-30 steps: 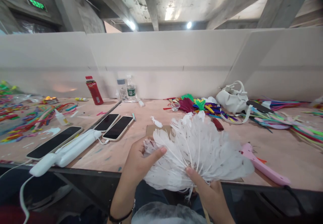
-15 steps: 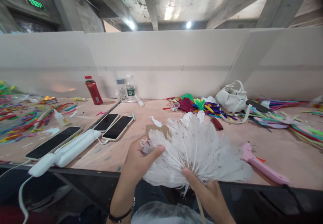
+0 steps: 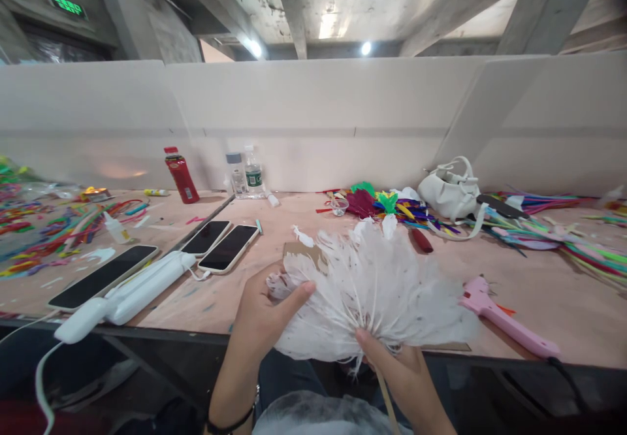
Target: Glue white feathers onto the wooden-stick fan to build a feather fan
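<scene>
A broad white feather fan, its feathers spread out from a gathered base, is held over the table's front edge. My right hand grips the base, thumb on top, where a thin pale stick runs down below. At the fan's left side, my left hand pinches the outer feathers between the thumb and fingers hidden behind them. Part of a brown cardboard piece shows behind the fan. A pink hot glue gun lies just right of the feathers.
Phones and a white power bank with a cable lie left. Bottles stand at the back by a white partition. Coloured feathers, a white handbag and bundled colourful strips lie back right.
The fan and my left hand have shifted slightly left. More of the glue gun's front and a cardboard edge below the fan's right side now show. Both hands keep their hold.
</scene>
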Action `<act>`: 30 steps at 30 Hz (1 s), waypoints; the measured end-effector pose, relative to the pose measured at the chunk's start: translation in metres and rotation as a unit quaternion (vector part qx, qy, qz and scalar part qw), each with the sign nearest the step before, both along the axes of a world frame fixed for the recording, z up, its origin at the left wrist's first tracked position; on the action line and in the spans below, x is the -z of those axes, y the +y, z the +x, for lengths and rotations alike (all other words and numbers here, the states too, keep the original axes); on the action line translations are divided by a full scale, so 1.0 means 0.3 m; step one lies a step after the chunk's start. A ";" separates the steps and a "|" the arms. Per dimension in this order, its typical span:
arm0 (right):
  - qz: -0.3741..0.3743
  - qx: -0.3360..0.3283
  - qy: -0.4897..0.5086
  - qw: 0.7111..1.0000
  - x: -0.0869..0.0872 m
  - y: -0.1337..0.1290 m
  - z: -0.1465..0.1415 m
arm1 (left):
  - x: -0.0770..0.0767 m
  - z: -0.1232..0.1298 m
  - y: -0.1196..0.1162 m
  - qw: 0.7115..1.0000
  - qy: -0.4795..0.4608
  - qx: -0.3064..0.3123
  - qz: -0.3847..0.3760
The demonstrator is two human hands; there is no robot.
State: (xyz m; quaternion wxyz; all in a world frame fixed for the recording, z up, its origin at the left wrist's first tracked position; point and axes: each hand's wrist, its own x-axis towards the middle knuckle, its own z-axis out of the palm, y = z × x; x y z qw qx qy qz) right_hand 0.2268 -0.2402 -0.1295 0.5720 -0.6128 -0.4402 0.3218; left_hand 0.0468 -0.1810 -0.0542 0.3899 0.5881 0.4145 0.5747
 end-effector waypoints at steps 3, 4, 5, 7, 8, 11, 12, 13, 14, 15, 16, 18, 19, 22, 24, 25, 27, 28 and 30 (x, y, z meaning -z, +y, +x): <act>0.010 -0.007 0.002 1.000 0.009 0.002 0.009 | 0.006 -0.003 0.004 1.000 0.016 0.007 -0.009; 0.015 -0.014 0.002 1.000 0.013 0.003 0.013 | 0.007 -0.004 0.006 1.000 0.023 0.011 -0.013; 0.017 -0.019 0.001 1.000 0.015 0.004 0.016 | 0.008 -0.004 0.007 0.999 0.028 0.015 -0.016; 0.012 -0.020 -0.005 1.000 0.020 0.006 0.019 | 0.008 -0.002 0.008 0.999 0.030 0.017 -0.017; 0.006 -0.017 -0.011 1.000 0.022 0.007 0.019 | 0.007 -0.001 0.007 0.999 0.027 0.014 -0.016; -0.008 -0.005 -0.020 1.000 0.028 0.008 0.015 | 0.007 0.006 0.003 1.000 0.007 0.008 -0.014; -0.009 -0.004 -0.022 1.000 0.030 0.008 0.014 | 0.009 0.007 0.003 1.000 0.000 0.008 -0.018; -0.008 -0.003 -0.023 1.000 0.033 0.009 0.014 | 0.011 0.007 0.002 1.000 -0.004 0.007 -0.023; -0.007 -0.005 -0.025 1.000 0.035 0.009 0.015 | 0.015 0.005 0.003 1.000 -0.005 0.004 -0.027; -0.006 -0.007 -0.027 1.000 0.038 0.009 0.016 | 0.019 0.003 0.004 1.000 -0.004 -0.002 -0.028; -0.005 -0.010 -0.029 1.000 0.040 0.009 0.018 | 0.023 -0.001 0.005 1.000 -0.003 -0.008 -0.028; 0.000 -0.013 -0.036 0.999 0.042 0.011 0.024 | 0.030 -0.010 0.011 1.000 -0.005 -0.020 -0.020; 0.006 -0.011 -0.041 0.999 0.041 0.012 0.026 | 0.031 -0.016 0.014 1.000 -0.007 -0.026 -0.013; 0.020 -0.002 -0.046 0.999 0.036 0.016 0.030 | 0.031 -0.030 0.021 0.999 0.001 -0.035 0.015; 0.017 -0.006 -0.038 0.999 0.031 0.019 0.031 | 0.028 -0.037 0.020 0.999 0.013 -0.021 0.020; 0.015 -0.012 -0.034 0.999 0.029 0.020 0.031 | 0.026 -0.039 0.019 1.000 0.016 -0.011 0.016; 0.018 -0.027 -0.025 0.999 0.027 0.022 0.032 | 0.024 -0.045 0.017 1.000 0.016 0.003 0.008; 0.021 -0.035 -0.016 0.999 0.027 0.023 0.032 | 0.023 -0.049 0.018 1.000 0.019 0.008 0.008; 0.027 -0.049 0.011 0.998 0.029 0.024 0.031 | 0.020 -0.063 0.027 1.000 0.022 0.007 0.018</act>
